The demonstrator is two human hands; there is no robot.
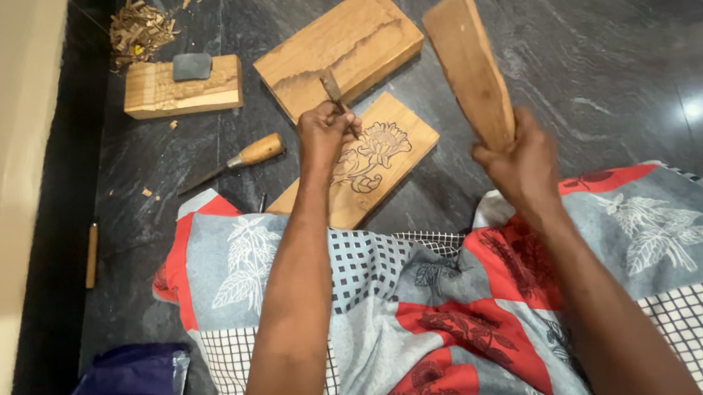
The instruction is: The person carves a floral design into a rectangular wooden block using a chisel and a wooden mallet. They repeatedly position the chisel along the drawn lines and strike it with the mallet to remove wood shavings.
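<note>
Two hands busy: left hand (323, 131) gripping chisel (333, 92) on flower-carved board (382, 166), right hand (517, 159) clutching raised wooden mallet (466, 59) further right.

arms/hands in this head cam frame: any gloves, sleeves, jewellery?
Both bare. The left hand and right hand have no gloves, and no rings, watch or bands show. Both forearms are uncovered right to the bottom edge of the frame, so no sleeves are in view. No markings or tape visible on either arm.

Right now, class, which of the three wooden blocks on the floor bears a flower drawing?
The carved block under the left hand, nearest the lap; the other two lie farther off, undrawn.
</note>
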